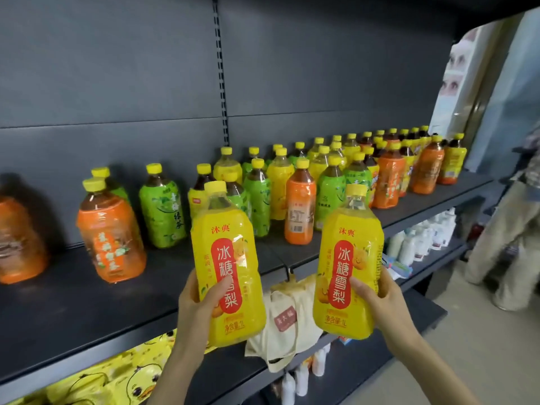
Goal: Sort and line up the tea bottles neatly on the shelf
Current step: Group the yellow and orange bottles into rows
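Gripping yellow bottles (226, 244) (350, 229), hands (197, 301) (378, 299) seemingly hover before shelf (73, 302).

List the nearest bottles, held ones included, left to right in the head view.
Edge-cut orange bottle, second orange bottle, green bottle, left yellow bottle in left hand, barcode-side orange bottle, right yellow bottle in right hand.

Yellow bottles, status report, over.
Left hand grips one yellow-labelled plastic bottle, right hand another yellow-labelled bottle. Both held before dark metal shelf. Mixed bottles crowd right side.

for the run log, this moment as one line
left hand: holds left yellow bottle | right hand: holds right yellow bottle | shelf: bottles mixed by colour
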Available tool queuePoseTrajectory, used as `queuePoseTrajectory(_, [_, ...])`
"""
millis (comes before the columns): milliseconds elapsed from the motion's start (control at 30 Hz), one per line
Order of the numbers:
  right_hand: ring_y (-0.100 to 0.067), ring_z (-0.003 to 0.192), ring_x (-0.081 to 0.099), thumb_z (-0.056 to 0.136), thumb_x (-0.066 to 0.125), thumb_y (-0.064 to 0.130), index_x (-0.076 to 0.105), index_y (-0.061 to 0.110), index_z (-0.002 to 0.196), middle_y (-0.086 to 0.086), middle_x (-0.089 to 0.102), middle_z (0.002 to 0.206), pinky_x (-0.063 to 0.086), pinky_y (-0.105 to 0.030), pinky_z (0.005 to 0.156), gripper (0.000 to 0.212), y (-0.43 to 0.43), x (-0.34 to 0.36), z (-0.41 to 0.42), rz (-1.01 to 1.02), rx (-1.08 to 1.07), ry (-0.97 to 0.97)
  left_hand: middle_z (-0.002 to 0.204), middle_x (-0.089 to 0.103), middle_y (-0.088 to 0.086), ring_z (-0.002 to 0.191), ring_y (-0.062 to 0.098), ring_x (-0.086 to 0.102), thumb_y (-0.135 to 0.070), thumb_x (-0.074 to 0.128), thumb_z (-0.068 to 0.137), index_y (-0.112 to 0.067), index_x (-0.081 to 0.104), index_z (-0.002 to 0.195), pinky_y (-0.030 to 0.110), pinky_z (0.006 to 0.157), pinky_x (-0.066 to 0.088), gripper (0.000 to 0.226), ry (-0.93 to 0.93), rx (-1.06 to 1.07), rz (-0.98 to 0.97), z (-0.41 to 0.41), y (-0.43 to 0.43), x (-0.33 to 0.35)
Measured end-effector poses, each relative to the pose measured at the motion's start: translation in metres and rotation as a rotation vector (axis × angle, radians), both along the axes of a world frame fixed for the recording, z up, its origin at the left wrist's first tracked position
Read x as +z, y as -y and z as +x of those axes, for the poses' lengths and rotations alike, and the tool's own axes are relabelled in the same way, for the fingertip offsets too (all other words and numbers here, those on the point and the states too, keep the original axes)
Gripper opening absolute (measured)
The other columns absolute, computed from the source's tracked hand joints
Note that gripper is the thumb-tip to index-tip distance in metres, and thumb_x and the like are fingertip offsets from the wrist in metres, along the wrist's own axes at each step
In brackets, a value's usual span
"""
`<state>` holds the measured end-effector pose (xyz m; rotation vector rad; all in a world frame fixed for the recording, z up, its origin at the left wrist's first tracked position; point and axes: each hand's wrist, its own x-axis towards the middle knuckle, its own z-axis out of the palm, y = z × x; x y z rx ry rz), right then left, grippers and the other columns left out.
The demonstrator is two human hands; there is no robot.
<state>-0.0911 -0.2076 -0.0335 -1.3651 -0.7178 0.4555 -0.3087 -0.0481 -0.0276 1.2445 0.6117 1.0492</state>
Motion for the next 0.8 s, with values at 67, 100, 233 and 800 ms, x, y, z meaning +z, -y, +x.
queuePoseTrajectory(67, [-0.014,0.083,0.071,0.043,0.082,0.066,0.055,0.025,0.115,0.011,0.073,0.096,0.056,-0.023,0.059,0.087,-0.001,-0.002,0.019,-0.025,-0.027,0.013,0.087,0.073,-0.005,0.076,0.014,0.071,-0.071,0.081,0.02,-0.029,0.062,0.102,0.021,0.053,0.053,0.095,0.01,-0.043,0.012,0.026,-0.008,0.001])
queuePoseTrajectory(100, [-0.014,0.082,0.071,0.04,0.082,0.068,0.055,0.025,0.114,0.011,0.073,0.096,0.055,-0.022,0.059,0.09,-0.003,-0.001,0.028,-0.035,-0.038,0.031,0.088,0.073,-0.005,0.076,0.013,0.071,-0.066,0.084,0.023,-0.029,0.062,0.102,0.021,0.053,0.053,0.09,0.01,-0.07,0.022,0.04,-0.013,0.002])
queuePoseTrajectory(233, [-0.011,0.081,0.071,0.037,0.08,0.058,0.055,0.022,0.111,0.014,0.072,0.092,0.054,-0.019,0.058,0.086,-0.016,0.005,0.067,-0.076,-0.066,0.078,0.09,0.073,-0.007,0.079,0.012,0.07,-0.048,0.085,0.039,-0.032,0.061,0.104,0.019,0.053,0.053,0.071,0.028,-0.166,0.046,0.094,-0.032,0.006])
queuePoseTrajectory(800, [-0.018,0.089,0.071,0.032,0.081,0.069,0.056,0.024,0.115,0.006,0.072,0.1,0.059,-0.03,0.069,0.099,-0.027,-0.004,0.23,-0.041,-0.194,0.005,0.101,0.07,-0.011,0.09,0.012,0.068,-0.073,0.078,0.034,-0.031,0.054,0.115,0.021,0.064,0.054,0.095,-0.063,-0.39,0.317,0.281,-0.045,0.024])
